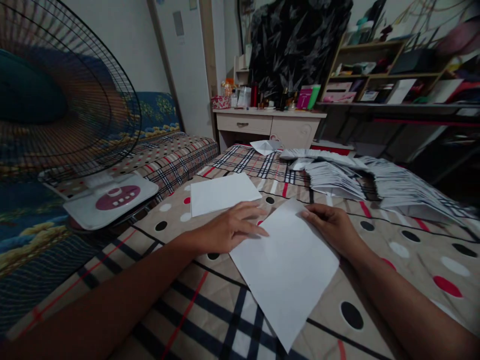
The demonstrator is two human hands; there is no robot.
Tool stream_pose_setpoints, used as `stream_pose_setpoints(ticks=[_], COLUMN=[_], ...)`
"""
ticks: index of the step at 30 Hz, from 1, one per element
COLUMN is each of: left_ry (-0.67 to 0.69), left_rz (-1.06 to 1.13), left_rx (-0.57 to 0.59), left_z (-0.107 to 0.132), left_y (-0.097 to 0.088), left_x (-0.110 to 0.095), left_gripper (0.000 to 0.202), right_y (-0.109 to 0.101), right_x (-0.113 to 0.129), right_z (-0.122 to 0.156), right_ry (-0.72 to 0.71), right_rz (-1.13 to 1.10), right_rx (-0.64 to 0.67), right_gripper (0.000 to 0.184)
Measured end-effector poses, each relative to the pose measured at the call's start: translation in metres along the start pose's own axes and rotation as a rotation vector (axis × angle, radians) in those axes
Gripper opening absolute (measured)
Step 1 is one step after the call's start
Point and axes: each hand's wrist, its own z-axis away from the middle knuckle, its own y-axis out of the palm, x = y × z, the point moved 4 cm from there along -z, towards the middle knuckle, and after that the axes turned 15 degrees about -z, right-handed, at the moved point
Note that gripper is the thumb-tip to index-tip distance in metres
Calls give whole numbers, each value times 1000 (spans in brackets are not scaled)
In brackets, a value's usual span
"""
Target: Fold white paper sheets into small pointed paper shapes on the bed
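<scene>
A white sheet of paper [288, 270] lies at a slant on the patterned bedspread in front of me. My right hand [330, 225] pinches its far right edge, thumb on top and fingers curled by the border. Over the sheet's left corner, my left hand [238, 225] is spread, with fingers stretched out and fingertips at or just above the paper. Just beyond my left hand rests a stack of white paper [221, 192], its near right corner partly behind the fingers.
Folded white papers [333, 180] stand in rows at the far right of the bedspread [187, 300]. One folded piece [265, 146] lies farther back. A fan [112, 197] is at the left. Behind are a drawer table [243, 122] and shelves [375, 75] full of items.
</scene>
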Motion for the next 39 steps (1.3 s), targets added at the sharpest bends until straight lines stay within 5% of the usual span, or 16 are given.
stream_pose_setpoints(ticks=[4, 10, 14, 18, 22, 25, 28, 34, 39], left_ry=[125, 111, 241, 357, 268, 181, 125, -57, -157], left_rz=[-44, -122, -114, -249, -494, -596, -566, -170, 14], left_rx=[104, -6, 12, 11, -135, -204, -169, -25, -50], left_z=[-4, -6, -12, -18, -24, -25, -23, -16, -13], left_y=[6, -2, 0, 5, 4, 7, 16, 27, 30], left_x=[-18, -17, -34, -44, -36, -27, -19, -5, 6], left_gripper=[61, 47, 36, 30, 31, 30, 31, 38, 31], right_y=[-2, -4, -1, -7, -22, -29, -23, 2, 8], right_x=[-1, 0, 4, 6, -1, -4, -2, 11, 12], right_z=[0, 2, 5, 0, -6, -5, -5, -1, 5], right_ry=[69, 176, 194, 58, -120, -170, -176, -404, -341], right_rz=[-159, -297, -312, -317, -350, -268, -163, 71, 118], right_rx=[10, 18, 41, -83, -294, -377, -287, 142, 357], right_gripper=[44, 40, 41, 35, 22, 31, 50, 59, 63])
